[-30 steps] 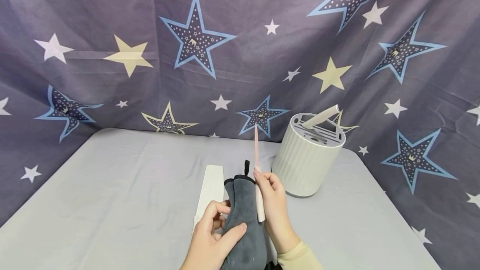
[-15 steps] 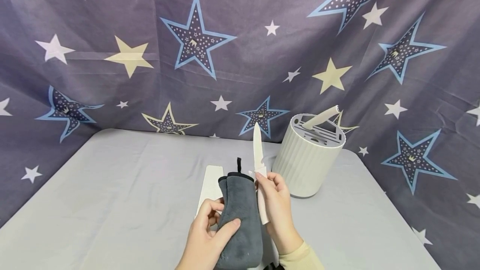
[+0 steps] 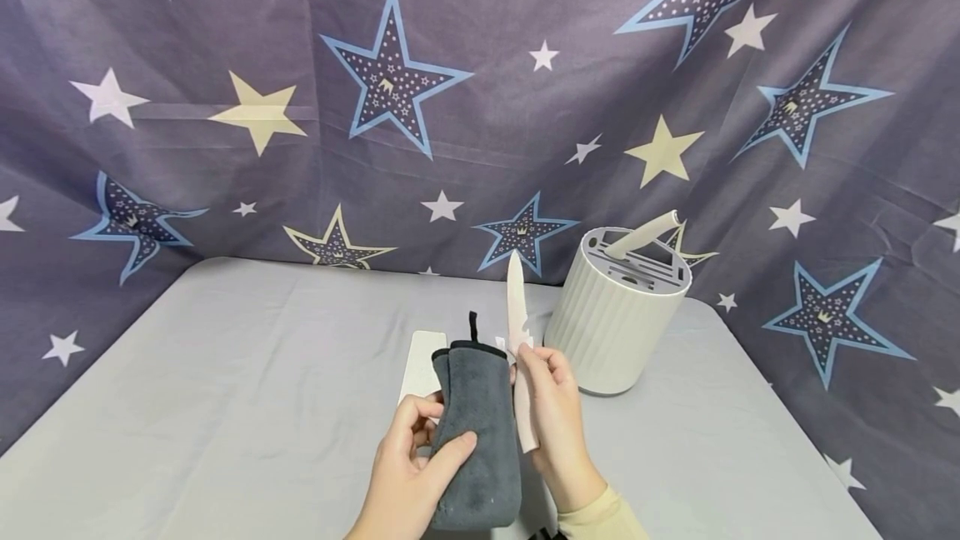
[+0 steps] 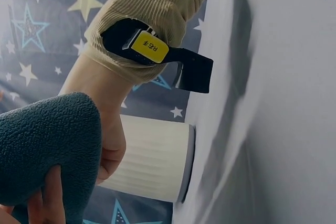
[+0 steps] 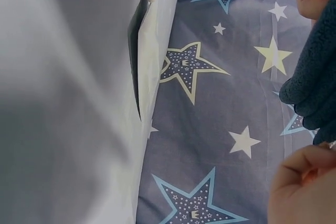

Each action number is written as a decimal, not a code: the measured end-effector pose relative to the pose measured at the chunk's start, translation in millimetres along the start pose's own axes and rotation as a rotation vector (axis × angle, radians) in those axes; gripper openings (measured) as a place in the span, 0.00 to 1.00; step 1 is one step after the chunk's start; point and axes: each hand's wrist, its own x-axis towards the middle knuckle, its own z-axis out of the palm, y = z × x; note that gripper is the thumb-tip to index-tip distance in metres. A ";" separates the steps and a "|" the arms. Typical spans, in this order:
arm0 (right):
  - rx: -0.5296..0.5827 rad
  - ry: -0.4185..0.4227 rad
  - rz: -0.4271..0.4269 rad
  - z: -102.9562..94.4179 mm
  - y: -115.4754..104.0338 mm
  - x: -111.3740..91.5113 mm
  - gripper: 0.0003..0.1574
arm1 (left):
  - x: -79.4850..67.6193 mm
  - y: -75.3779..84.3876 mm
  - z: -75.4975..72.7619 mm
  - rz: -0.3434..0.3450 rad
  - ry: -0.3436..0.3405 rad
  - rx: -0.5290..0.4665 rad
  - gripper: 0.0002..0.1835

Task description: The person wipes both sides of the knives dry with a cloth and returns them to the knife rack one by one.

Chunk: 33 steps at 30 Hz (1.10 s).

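My left hand (image 3: 408,461) grips a folded dark grey cloth (image 3: 480,432), thumb on its front and fingers behind its left side. The cloth has a black edge and a small black loop at its top. Close by its right side, my right hand (image 3: 555,407) holds a white-handled knife (image 3: 517,298) by the handle, with the pale blade pointing up and away. Cloth and blade appear apart. In the left wrist view the plush cloth (image 4: 52,135) partly hides the right hand (image 4: 111,142); the knife is not visible there.
A ribbed white knife block (image 3: 615,323) stands at the right, one white handle (image 3: 641,236) sticking out of its slotted top. Behind the cloth lies a flat white tapering object (image 3: 422,365), partly hidden. A star-patterned curtain (image 3: 480,107) hangs behind the grey-covered table (image 3: 225,407).
The knife has turned from edge-on to showing its broad side, then dipped slightly. The cloth and left hand have shifted left, away from the blade.
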 end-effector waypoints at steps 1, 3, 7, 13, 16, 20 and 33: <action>0.002 -0.008 0.003 -0.2 0.0 -0.1 0.10 | 0.1 -0.3 -0.4 0.004 0.001 0.004 0.18; 0.013 -0.017 0.008 -0.5 -0.2 -0.6 0.12 | 0.2 -0.7 -1.1 0.013 0.004 0.013 0.18; 0.037 -0.029 -0.002 -0.2 -0.6 -2.0 0.12 | 1.2 -1.0 -2.0 0.029 0.009 0.014 0.18; -0.040 -0.015 -0.006 1.5 -1.5 -4.6 0.07 | 4.5 -0.3 -2.5 0.056 0.041 0.042 0.17; -0.059 -0.012 -0.004 2.6 -1.4 -5.8 0.07 | 6.3 -0.7 -3.1 0.076 0.058 0.046 0.16; -0.059 -0.001 -0.027 5.6 0.0 -7.5 0.07 | 8.2 -1.7 -3.8 0.101 0.074 0.041 0.16; -0.139 0.017 -0.225 20.4 7.9 -14.2 0.15 | 9.8 0.8 0.6 0.124 0.093 0.088 0.16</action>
